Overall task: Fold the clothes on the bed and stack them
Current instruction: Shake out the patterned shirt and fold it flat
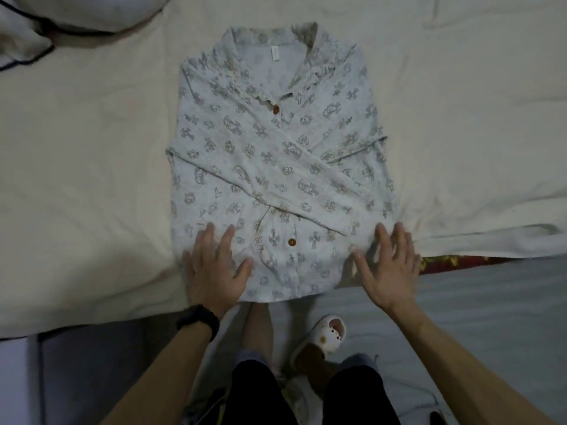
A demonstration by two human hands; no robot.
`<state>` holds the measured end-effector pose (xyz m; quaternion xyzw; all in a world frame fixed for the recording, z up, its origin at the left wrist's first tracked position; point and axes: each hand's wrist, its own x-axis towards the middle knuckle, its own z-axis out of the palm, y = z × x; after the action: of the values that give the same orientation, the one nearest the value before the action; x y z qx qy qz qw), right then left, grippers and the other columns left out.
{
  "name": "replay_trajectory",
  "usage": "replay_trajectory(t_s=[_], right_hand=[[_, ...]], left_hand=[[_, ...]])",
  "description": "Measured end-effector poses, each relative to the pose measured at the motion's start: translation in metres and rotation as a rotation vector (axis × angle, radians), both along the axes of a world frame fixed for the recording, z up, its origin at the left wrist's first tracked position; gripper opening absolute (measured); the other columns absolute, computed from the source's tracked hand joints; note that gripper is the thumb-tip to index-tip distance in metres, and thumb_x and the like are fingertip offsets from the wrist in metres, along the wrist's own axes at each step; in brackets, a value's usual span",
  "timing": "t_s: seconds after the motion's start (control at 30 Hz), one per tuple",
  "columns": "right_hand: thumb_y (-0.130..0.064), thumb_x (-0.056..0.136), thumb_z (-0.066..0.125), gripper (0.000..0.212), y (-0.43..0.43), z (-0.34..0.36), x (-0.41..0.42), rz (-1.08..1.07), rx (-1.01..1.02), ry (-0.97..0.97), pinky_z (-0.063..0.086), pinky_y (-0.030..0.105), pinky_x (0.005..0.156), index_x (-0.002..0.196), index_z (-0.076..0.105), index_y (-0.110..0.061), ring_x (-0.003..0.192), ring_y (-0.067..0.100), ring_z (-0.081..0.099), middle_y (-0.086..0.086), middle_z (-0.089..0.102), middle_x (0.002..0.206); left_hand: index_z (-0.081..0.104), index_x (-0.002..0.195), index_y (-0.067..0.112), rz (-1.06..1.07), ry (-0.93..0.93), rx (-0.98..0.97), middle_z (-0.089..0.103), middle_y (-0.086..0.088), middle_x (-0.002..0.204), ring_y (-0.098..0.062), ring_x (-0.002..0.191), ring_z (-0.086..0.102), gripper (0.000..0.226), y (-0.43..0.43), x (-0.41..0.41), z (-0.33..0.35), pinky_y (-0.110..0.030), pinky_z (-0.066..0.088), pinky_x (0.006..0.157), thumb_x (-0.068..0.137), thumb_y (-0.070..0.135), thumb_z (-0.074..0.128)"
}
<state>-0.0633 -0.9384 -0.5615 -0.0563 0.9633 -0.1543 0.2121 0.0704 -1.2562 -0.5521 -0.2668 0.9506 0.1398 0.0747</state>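
- Left hand (pixel 214 268) is lying flat with fingers straight and spread, pressing on the near-left hem of the shirt (pixel 276 133). It is gripping nothing.
- Right hand (pixel 389 271) is spread open at the near-right corner with its fingertips over the fabric edge. It's slightly blurred, so I can't tell whether it's touching or hovering. The hands are well apart, one per corner.
- The shirt is lying front-up on the bed (pixel 92 148), collar far and hem at the near edge. The crossed sleeves (pixel 306 191) are lying over the front, and the top cuff is ending just beside the right hand.
- Judgement: the sleeves are already in, so this is looking like a last smoothing pass before the hem-to-collar fold.
- To do it well:
  - Flatten the bunching at the near-right corner first.
  - Pinch both hem corners level and carry them far in one move.
  - Keep the sleeves trapped inside and land the hem square under the collar.
- Risk: the right hand could drag that cuff out while lifting.
- The pillow (pixel 76 10) is sitting far left, well apart from the shirt.
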Motion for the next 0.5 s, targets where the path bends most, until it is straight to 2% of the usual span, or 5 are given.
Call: replay_trajectory(t_s=[0.1, 0.2, 0.27, 0.33, 0.5], right_hand=[[-0.066, 0.087, 0.059, 0.091, 0.032, 0.007, 0.004, -0.245, -0.193, -0.131, 0.028, 0.053, 0.121, 0.156, 0.028, -0.015, 0.147, 0.036, 0.030, 0.017, 0.032, 0.160], [-0.039, 0.083, 0.081, 0.062, 0.045, 0.005, -0.008, -0.378, -0.367, -0.196, 0.050, 0.053, 0.099, 0.129, 0.053, -0.008, 0.116, 0.034, 0.058, 0.015, 0.060, 0.127], [-0.039, 0.079, 0.085, 0.065, 0.046, 0.001, -0.019, -0.458, -0.388, -0.244, 0.053, 0.046, 0.092, 0.126, 0.053, -0.009, 0.107, 0.029, 0.061, 0.010, 0.061, 0.120], [-0.042, 0.076, 0.087, 0.066, 0.046, -0.005, -0.025, -0.558, -0.419, -0.340, 0.052, 0.038, 0.084, 0.123, 0.052, -0.013, 0.100, 0.023, 0.063, 0.004, 0.062, 0.113], [-0.024, 0.075, 0.089, 0.029, 0.043, -0.015, -0.019, -0.628, -0.614, -0.525, 0.057, 0.024, 0.059, 0.099, 0.076, -0.019, 0.078, 0.013, 0.075, -0.003, 0.079, 0.094]], left_hand=[[0.036, 0.151, 0.020, 0.525, 0.123, 0.123, 0.035, -0.018, 0.154, -0.041, 0.138, 0.039, 0.081, 0.007, 0.041, 0.008, -0.057, 0.036, 0.109, 0.083, 0.049, 0.071], [0.034, 0.150, 0.010, 0.899, 0.135, 0.493, 0.046, -0.018, 0.144, -0.037, 0.127, 0.051, 0.088, 0.004, 0.059, 0.007, -0.042, 0.043, 0.104, 0.081, 0.032, 0.083], [0.041, 0.142, 0.002, 0.943, 0.093, 0.634, 0.057, -0.014, 0.131, -0.030, 0.112, 0.058, 0.079, -0.004, 0.064, 0.003, -0.034, 0.046, 0.093, 0.081, 0.029, 0.084], [0.051, 0.135, 0.003, 0.938, 0.018, 0.679, 0.061, -0.009, 0.121, -0.024, 0.102, 0.058, 0.067, -0.015, 0.065, -0.004, -0.033, 0.046, 0.089, 0.082, 0.030, 0.083], [0.066, 0.125, 0.004, 0.914, -0.057, 0.873, 0.070, -0.007, 0.113, -0.027, 0.106, 0.065, 0.048, -0.027, 0.070, -0.017, -0.037, 0.048, 0.100, 0.082, 0.020, 0.083]])
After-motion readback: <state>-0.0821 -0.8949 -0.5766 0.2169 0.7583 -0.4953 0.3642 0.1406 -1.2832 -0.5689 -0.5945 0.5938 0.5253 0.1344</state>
